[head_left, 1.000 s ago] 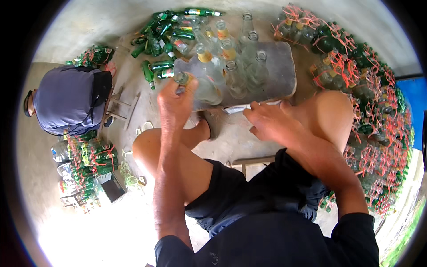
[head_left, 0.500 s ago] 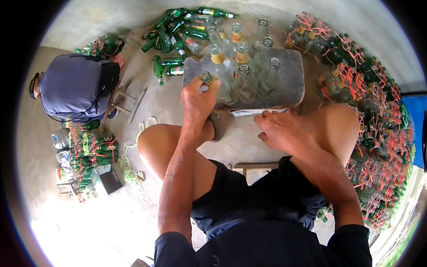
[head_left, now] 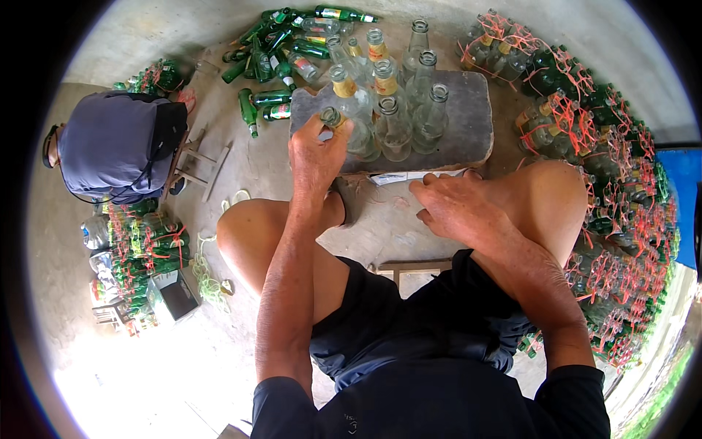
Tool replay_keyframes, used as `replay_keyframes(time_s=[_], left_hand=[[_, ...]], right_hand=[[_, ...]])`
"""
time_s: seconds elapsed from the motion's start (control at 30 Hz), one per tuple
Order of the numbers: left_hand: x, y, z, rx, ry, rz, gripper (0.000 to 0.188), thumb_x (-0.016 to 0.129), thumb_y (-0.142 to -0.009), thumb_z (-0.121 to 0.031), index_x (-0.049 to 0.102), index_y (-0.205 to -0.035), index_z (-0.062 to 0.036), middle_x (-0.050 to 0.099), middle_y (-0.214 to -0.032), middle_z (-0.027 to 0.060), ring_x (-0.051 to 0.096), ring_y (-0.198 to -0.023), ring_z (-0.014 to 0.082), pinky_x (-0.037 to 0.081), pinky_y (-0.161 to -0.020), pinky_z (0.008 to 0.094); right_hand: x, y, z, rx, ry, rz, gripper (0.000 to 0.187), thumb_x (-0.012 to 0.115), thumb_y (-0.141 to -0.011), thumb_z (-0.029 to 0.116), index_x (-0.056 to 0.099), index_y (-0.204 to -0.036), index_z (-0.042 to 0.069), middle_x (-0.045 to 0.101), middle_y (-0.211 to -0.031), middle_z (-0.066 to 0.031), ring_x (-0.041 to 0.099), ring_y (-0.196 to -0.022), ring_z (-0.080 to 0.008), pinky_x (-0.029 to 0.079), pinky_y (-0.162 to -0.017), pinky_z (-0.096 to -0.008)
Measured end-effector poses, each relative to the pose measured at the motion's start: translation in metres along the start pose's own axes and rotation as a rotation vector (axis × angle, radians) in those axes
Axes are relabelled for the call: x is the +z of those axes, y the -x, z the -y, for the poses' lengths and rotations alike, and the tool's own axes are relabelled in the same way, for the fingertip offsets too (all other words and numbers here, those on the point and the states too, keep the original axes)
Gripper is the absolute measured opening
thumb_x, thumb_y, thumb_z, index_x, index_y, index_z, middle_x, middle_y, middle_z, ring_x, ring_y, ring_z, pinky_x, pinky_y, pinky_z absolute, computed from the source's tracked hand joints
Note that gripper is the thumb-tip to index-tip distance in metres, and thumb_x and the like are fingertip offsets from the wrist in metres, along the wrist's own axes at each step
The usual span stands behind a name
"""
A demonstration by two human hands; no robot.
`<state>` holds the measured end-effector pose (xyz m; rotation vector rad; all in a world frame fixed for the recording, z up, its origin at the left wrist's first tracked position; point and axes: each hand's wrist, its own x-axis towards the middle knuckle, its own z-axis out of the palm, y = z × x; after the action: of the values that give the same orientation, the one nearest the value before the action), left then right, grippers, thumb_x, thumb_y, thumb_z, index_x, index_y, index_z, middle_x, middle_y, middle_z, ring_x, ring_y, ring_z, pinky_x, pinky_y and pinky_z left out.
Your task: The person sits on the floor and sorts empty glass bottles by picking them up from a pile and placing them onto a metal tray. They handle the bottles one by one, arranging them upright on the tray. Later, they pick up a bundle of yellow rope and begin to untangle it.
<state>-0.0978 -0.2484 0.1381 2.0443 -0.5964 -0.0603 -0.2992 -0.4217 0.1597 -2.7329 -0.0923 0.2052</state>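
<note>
One clear bottle [head_left: 330, 116] is gripped at the neck by the left hand [head_left: 317, 155], at the table's [head_left: 470, 110] near-left part; I cannot tell whether its base touches. The right hand [head_left: 459, 208] is loosely open, nothing visible in it. I judge the glass stiff, slippery if wet, breakable, fairly light, best held by the neck.

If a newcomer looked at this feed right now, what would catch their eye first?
Probably the mass of bottles tied with red string, filling the right side. Next, the clear glasses-like cluster of standing bottles on the grey table at centre, where the left hand grips a bottleneck. Loose green bottles lie beyond the table's left end.
</note>
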Motion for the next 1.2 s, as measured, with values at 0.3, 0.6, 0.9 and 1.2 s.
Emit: replay_keyframes(time_s=[0.3,0.6,0.9,1.2], left_hand=[[0.001,-0.006,0.002,0.022,-0.024,0.01,0.014,0.078,-0.093,-0.008,0.077,-0.105,-0.0011,0.077,-0.095,0.0049,0.069,-0.09,0.0129,0.055,-0.084,0.0308],[0.0,-0.006,0.005,0.044,-0.006,0.018,0.017,0.079,-0.092,-0.008,0.077,-0.108,-0.0017,0.078,-0.097,0.0064,0.07,-0.091,0.014,0.056,-0.084,0.0316],[-0.001,-0.007,-0.001,0.054,0.005,0.045,0.022,0.079,-0.092,-0.013,0.077,-0.111,-0.0003,0.079,-0.1,0.0095,0.072,-0.094,0.0159,0.056,-0.084,0.0329],[0.001,-0.008,0.006,0.112,0.032,0.002,0.026,0.082,-0.085,-0.019,0.074,-0.1,0.0003,0.076,-0.087,0.019,0.074,-0.073,0.0303,0.056,-0.068,0.0408]], right_hand=[[-0.005,-0.004,0.002,0.099,0.072,0.164,0.034,0.077,-0.09,0.022,0.064,-0.118,0.006,0.072,-0.11,-0.0097,0.071,-0.108,-0.0296,0.052,-0.085,-0.0574],[0.0,-0.004,-0.001,0.105,0.058,0.162,0.033,0.077,-0.09,0.021,0.064,-0.116,0.005,0.071,-0.11,-0.0114,0.071,-0.109,-0.0324,0.052,-0.085,-0.0581],[0.004,-0.004,-0.005,0.071,0.004,0.103,0.031,0.076,-0.089,0.018,0.064,-0.113,0.002,0.07,-0.11,-0.0154,0.07,-0.108,-0.0369,0.053,-0.085,-0.06],[0.011,-0.008,-0.012,0.063,-0.015,0.127,0.032,0.076,-0.088,0.016,0.065,-0.113,0.001,0.069,-0.107,-0.02,0.068,-0.107,-0.0415,0.055,-0.09,-0.0521]])
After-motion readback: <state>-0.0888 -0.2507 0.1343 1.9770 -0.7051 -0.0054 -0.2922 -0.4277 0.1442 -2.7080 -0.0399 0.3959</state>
